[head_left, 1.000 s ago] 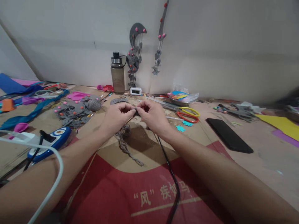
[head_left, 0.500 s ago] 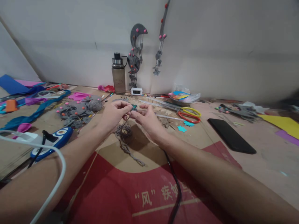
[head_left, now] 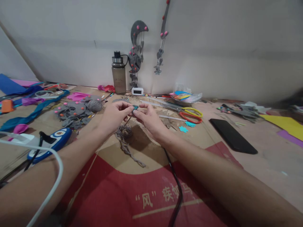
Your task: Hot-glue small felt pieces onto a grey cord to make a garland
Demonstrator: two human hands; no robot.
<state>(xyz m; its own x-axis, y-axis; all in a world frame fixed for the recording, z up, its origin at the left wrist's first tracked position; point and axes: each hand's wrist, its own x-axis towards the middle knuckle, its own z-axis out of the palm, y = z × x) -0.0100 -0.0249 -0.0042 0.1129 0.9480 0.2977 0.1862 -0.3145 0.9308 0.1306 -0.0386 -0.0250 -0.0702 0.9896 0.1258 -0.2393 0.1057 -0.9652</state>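
I observe a small teal piece (head_left: pixel 135 107), dark in parts, its outline mostly hidden by fingers; it is held above the tan part of the cardboard (head_left: pixel 151 167); the left hand (head_left: pixel 115 116) pinches it between thumb and fingers; the right hand (head_left: pixel 148 120) has its thumb against it, though I cannot tell whether it grips. The cardboard lies on the table (head_left: pixel 272 170), printed red towards its front edge; a pale wall (head_left: pixel 213 47) stands behind the table's back edge, bearing grey hangings (head_left: pixel 139 26). Grey yarn (head_left: pixel 124 132) lies just below the hands; a bottle (head_left: pixel 119 78) and a small clock (head_left: pixel 137 91) stand near the back edge; scissors (head_left: pixel 180 110) and a phone (head_left: pixel 233 135) lie to the right; a black cable (head_left: pixel 176 186) crosses the red print; a white cable (head_left: pixel 60 170) passes before the left forearm (head_left: pixel 80 154).
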